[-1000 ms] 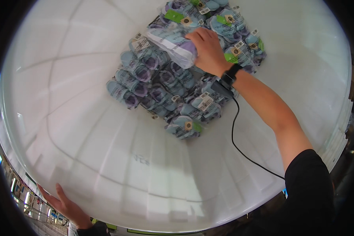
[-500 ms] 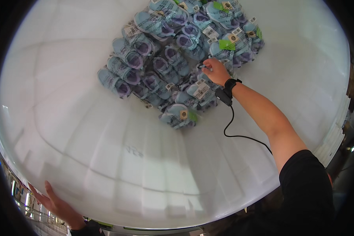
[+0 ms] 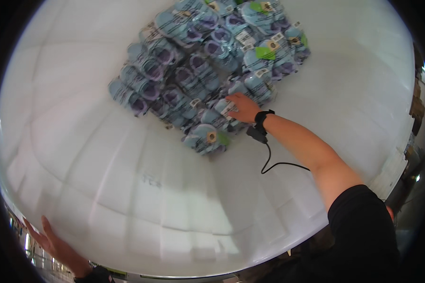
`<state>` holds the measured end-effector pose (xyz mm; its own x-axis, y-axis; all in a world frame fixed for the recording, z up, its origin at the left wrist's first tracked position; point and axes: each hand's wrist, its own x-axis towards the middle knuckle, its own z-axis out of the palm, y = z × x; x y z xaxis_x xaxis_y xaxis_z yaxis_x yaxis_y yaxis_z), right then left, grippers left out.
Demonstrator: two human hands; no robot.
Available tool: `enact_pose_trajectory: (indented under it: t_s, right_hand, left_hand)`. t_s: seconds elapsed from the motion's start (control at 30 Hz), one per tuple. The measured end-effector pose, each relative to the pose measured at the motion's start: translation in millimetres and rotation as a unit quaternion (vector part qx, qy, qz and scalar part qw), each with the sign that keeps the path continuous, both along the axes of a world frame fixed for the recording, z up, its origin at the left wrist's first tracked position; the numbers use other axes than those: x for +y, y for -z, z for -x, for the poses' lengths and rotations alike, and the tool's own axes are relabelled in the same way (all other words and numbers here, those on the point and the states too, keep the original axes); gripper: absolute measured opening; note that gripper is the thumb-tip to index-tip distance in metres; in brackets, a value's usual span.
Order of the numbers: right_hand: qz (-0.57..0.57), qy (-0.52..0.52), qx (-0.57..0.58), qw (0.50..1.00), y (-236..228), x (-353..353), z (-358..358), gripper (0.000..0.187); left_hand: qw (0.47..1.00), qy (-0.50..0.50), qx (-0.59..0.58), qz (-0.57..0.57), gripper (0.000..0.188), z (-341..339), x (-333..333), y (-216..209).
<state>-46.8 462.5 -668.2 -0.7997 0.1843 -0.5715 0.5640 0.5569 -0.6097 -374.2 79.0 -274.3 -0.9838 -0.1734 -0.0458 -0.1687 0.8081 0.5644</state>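
Note:
Light-blue and purple shoes [image 3: 198,70] in clear plastic bags lie in a pile on a large white surface [image 3: 127,188]. My right hand [image 3: 244,108] rests on a bagged pair with a white label at the pile's near right side. Its thumb and fingers are apart, and the fingertips touch the bag; I see no firm hold. My left hand [image 3: 56,245] is at the near left edge of the white surface, empty, with thumb and fingers spread.
A black band with a small dark box [image 3: 257,134] sits on my right wrist, and a black cable [image 3: 283,163] trails from it. Green tags [image 3: 265,53] show among the bags. Shelf-like shapes and other clutter lie beyond the white rim.
My right hand has moved nearer and a little left, from above the pile's right side down onto a labelled bag. The whole view has shifted slightly; my left hand keeps its place at the edge.

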Motion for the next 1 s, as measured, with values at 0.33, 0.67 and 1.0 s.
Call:
enact_pose_trajectory:
  t_s: [0.33,0.67,1.0]
  right_hand:
    - [-0.289,-0.099,0.089,0.948,-18,173,67,0.048]
    - [-0.33,-0.257,-0.015,0.908,15,188,68,0.067]
    - [-0.26,-0.303,-0.178,0.9,-17,183,52,0.074]
  left_hand:
    - [0.999,0.029,-0.004,0.017,0.065,7,-18,4]
    - [0.997,0.045,0.012,0.059,0.064,19,-39,2]
    - [0.998,0.066,-0.001,0.009,0.062,36,-66,7]
